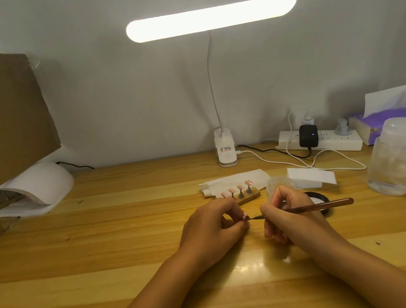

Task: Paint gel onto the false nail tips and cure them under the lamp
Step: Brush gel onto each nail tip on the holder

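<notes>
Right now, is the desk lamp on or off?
On. The desk lamp has its long head glowing bright white above the table.

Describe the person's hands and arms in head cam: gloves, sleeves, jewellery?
Both bare. On the left hand and right hand: no gloves, no rings visible. On the left forearm and right forearm: no sleeve in frame, no watch or bracelet at either wrist. No tape or markings visible.

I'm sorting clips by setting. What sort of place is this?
Probably a home nail-art desk: a white curing lamp at the left, a stand of false nail tips, and a lit desk lamp against the wall.
</notes>
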`<state>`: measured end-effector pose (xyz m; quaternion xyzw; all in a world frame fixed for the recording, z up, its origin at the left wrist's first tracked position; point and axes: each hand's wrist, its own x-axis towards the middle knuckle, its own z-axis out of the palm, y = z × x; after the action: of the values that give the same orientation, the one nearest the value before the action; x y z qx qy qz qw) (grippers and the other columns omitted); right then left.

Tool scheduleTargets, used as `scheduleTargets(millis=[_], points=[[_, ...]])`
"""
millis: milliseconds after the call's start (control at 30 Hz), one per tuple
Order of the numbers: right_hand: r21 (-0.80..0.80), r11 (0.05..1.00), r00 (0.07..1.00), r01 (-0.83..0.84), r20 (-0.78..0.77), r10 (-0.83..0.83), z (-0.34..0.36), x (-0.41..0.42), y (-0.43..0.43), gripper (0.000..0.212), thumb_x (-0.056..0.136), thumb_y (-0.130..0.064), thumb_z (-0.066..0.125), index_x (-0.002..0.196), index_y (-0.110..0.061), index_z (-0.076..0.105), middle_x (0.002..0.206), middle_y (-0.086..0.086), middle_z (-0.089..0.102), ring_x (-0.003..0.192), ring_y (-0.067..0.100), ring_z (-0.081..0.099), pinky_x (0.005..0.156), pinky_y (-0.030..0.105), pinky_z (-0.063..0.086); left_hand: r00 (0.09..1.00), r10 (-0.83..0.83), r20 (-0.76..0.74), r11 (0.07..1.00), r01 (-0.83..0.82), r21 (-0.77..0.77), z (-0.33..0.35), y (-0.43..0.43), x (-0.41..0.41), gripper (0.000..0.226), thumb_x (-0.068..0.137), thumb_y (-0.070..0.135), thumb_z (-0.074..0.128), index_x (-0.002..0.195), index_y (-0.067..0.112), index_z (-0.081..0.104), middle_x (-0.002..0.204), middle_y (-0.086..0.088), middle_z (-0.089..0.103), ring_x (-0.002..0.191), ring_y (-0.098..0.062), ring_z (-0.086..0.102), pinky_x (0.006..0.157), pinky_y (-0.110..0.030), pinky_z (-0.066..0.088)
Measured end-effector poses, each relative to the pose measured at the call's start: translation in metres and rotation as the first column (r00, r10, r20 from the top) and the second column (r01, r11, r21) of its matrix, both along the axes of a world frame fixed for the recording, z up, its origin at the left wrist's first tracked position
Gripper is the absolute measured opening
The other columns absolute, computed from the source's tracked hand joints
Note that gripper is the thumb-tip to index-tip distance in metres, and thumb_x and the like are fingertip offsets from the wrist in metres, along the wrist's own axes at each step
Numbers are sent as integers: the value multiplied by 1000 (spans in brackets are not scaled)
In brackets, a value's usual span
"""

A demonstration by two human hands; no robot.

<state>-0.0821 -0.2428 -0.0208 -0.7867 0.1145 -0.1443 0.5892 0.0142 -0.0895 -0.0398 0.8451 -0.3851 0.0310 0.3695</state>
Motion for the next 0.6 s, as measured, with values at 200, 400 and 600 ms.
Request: scheduleTargets(millis=[200, 400, 600], points=[[123, 992, 998, 21, 56, -28, 0, -1, -3, 17, 93, -16, 60, 90, -2, 51, 57, 4, 65, 44, 10, 52, 41, 20, 41, 999, 12, -52, 1000, -13, -15, -1, 0, 3, 18, 82, 36, 75, 76, 44, 60, 84, 22, 64, 70, 5, 55, 66, -25, 47], [114, 991, 989, -75, 139, 59, 3, -4, -4, 12, 88, -28, 67, 97, -21, 64, 78, 1, 71, 61, 10, 64, 50, 20, 49, 997, 17, -77, 1000, -19, -19, -2, 0, 3, 17, 82, 37, 75, 77, 46, 61, 79, 30, 63, 68, 7, 57, 69, -27, 50], [91, 996, 994, -13, 105, 4, -1, -2, -3, 13, 94, -23, 62, 97, -11, 57, 68, 5, 70, 52, 12, 59, 45, 23, 46, 996, 32, -81, 999, -33, -17, -2, 0, 4, 15, 82, 38, 75, 77, 45, 62, 79, 27, 64, 66, 9, 56, 67, -24, 46]])
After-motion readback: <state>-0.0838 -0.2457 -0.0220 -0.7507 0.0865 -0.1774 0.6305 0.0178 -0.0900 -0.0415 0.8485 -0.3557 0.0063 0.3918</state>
